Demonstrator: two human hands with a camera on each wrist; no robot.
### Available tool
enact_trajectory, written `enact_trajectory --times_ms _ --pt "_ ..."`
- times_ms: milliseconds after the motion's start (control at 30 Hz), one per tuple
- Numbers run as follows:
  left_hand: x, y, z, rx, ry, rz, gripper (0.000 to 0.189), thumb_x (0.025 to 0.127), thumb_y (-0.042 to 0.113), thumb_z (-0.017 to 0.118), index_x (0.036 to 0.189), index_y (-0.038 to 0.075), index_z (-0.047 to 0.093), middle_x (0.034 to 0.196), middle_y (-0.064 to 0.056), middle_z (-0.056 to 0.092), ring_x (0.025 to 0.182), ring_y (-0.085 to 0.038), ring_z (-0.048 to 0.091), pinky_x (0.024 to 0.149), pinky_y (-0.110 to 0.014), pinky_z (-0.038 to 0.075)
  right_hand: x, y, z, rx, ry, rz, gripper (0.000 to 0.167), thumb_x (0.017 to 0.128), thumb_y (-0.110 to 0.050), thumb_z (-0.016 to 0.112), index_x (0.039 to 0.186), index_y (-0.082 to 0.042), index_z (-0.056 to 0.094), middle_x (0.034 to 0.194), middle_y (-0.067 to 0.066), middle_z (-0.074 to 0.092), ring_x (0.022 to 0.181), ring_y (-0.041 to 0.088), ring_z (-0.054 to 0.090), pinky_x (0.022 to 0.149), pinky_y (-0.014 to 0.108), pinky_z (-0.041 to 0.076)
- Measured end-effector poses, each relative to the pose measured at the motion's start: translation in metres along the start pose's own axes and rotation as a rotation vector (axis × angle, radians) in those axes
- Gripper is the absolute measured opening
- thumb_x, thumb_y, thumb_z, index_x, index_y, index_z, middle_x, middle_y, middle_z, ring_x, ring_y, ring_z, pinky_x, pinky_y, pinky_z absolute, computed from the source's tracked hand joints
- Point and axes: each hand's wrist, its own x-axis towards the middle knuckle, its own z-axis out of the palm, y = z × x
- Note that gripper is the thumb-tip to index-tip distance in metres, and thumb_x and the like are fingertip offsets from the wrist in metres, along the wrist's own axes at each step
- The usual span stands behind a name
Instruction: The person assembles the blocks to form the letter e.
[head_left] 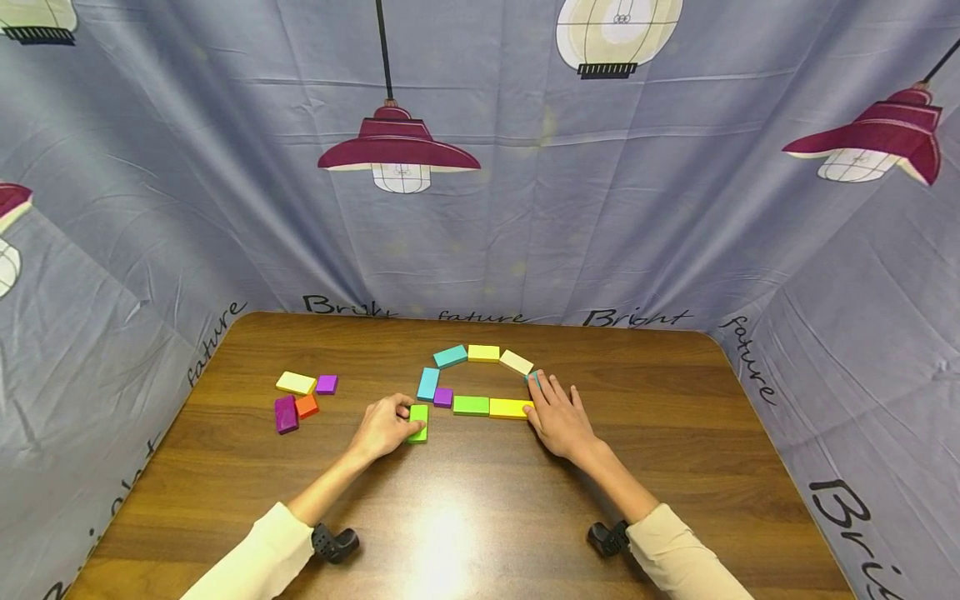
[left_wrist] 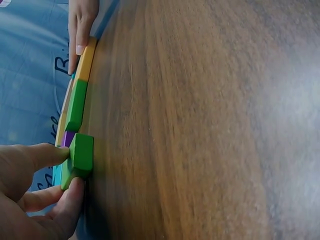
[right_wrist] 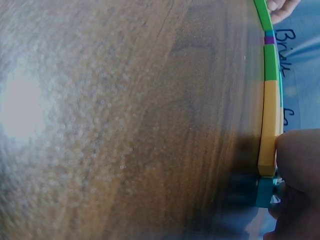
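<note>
My left hand (head_left: 384, 427) pinches a light green block (head_left: 418, 423) between thumb and fingers, just below the left end of a closed outline of blocks. In the left wrist view this green block (left_wrist: 80, 155) is near a purple block (left_wrist: 68, 139). My right hand (head_left: 562, 421) lies with fingers extended at the outline's right end. Its thumb touches the long yellow block (head_left: 510, 408), and its fingers partly cover a blue block (head_left: 532, 379). Along the bottom row sit a second green block (head_left: 471, 406) and the small purple block (head_left: 443, 397).
The outline's upper side has two blue blocks (head_left: 428, 384), a yellow block (head_left: 483, 353) and a cream block (head_left: 516, 362). Apart on the left lie a pale yellow block (head_left: 296, 382), a purple cube (head_left: 327, 384), an orange block (head_left: 307, 406) and a magenta block (head_left: 286, 414). Curtains surround the wooden table (head_left: 660, 400).
</note>
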Motion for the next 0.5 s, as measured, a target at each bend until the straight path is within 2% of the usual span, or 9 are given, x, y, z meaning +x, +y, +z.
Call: enact_trajectory --times_ms 167,500 --pt "-0.0010 0.0016 0.0040 -0.018 0.012 -0.022 0.039 0.079 0.012 0.082 0.112 -0.004 0.069 0.089 -0.007 0.066 0.081 -0.019 0.063 0.078 -0.041 0.055 -0.0006 -0.0003 0.0005 0.003 -0.002 0.003 0.061 0.108 -0.030 0.043 0.155 0.004 0.025 0.160 0.024 0.023 0.144 0.044 0.024 0.111 0.069 0.016" --pt "-0.0039 0.0033 0.0095 -0.041 0.049 0.009 0.038 0.081 0.011 0.081 0.111 -0.007 0.067 0.088 -0.008 0.064 0.079 -0.020 0.064 0.073 -0.038 0.056 -0.0007 0.0003 -0.0002 0.014 0.007 0.002 0.061 0.107 -0.030 0.045 0.155 0.004 0.026 0.159 0.024 0.023 0.144 0.044 0.024 0.111 0.069 0.016"
